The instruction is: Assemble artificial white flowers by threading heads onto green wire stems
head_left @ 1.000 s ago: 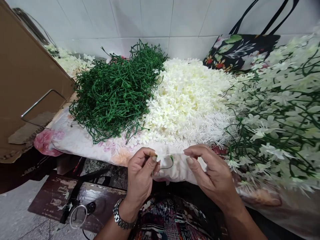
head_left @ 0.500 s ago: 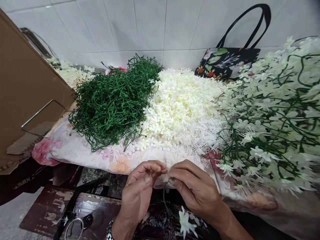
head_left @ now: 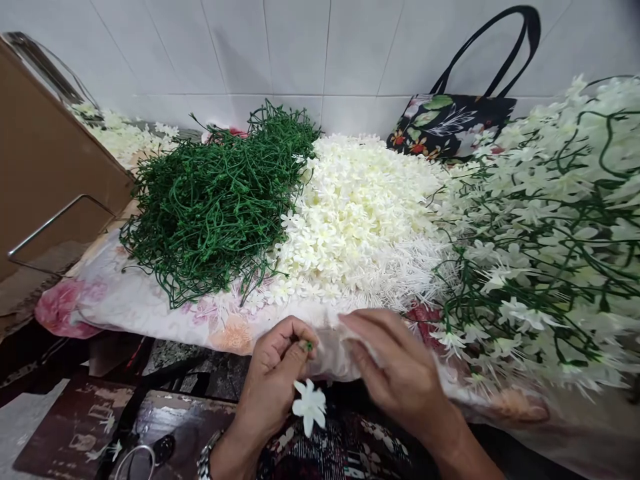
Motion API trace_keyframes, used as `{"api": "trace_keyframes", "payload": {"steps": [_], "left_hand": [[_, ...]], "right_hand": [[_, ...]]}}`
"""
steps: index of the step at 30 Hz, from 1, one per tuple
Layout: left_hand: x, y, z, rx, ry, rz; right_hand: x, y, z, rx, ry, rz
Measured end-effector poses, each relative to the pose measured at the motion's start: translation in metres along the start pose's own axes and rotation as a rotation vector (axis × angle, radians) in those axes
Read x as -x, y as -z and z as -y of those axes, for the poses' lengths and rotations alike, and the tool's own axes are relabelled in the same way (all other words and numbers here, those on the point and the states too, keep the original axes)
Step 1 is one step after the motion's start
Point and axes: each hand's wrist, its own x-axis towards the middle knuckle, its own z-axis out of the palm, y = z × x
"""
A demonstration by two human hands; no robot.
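Observation:
My left hand point(head_left: 277, 363) is closed, pinching a green artificial flower stem point(head_left: 309, 346) between thumb and fingers; only its small tip shows. A white artificial flower point(head_left: 310, 407) hangs just below that hand, and its link to the stem is hidden. To the right, my right hand point(head_left: 393, 367) is open, slightly blurred, with thumb and fingers apart and nothing visible between them. Beyond my hands lie a heap of green stems point(head_left: 210, 207), a pile of loose white blossoms point(head_left: 360, 200) and thin white stamens point(head_left: 415, 273).
Assembled white flower sprays point(head_left: 545, 240) are massed on the right. A floral cloth point(head_left: 150, 320) covers the work surface. At the left stands a cardboard box point(head_left: 55, 160) near a metal wire handle point(head_left: 50, 223). A black floral bag point(head_left: 450, 127) leans against the tiled wall point(head_left: 280, 53).
The stem has passed from my right hand to my left, and its hanging flower has shifted left. My right hand has let go and opened; my left fingers have closed. The view has shifted slightly.

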Motion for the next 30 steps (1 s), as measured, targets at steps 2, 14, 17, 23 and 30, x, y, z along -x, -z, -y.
{"api": "trace_keyframes", "payload": {"steps": [2,14,17,23,30], "left_hand": [[-0.008,0.004,-0.006,-0.177,-0.088,-0.018],[-0.051,-0.011,-0.008,-0.877,-0.541,-0.192],[-0.050,-0.011,-0.009,-0.852,-0.520,-0.210],[-0.037,-0.003,-0.019,-0.521,-0.311,-0.185],[-0.017,0.001,-0.018,-0.002,-0.046,-0.126]], "right_hand": [[0.002,0.002,-0.010,0.205,-0.065,-0.040],[0.002,0.000,-0.017,0.660,-0.159,0.131],[0.002,0.001,-0.018,0.613,-0.152,0.134],[0.004,0.003,-0.018,0.541,-0.163,0.155],[0.006,0.002,-0.017,0.412,-0.205,0.139]]}}
